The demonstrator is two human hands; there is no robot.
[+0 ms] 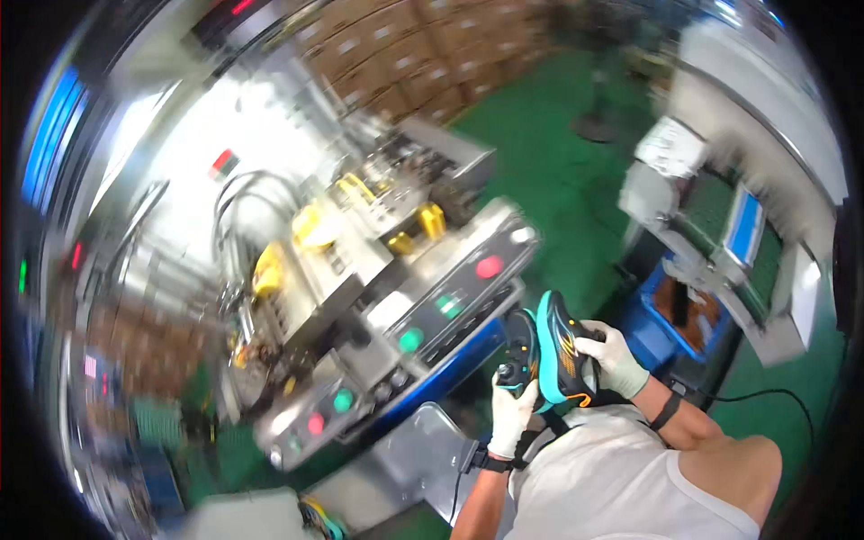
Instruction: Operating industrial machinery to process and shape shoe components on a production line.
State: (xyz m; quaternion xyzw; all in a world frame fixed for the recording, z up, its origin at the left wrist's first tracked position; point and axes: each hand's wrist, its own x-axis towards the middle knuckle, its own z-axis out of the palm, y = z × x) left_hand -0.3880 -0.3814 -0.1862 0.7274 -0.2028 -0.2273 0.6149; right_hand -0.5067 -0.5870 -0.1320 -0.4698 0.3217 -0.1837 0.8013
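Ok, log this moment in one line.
Left white-gloved hand: holds black sports shoe | right white-gloved hand: holds black-and-teal sports shoe | right side: blue plastic bin

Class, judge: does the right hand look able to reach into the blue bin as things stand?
Probably not: the right hand is holding a black and teal shoe. The blue bin looks open-topped, but its distance is hard to judge.
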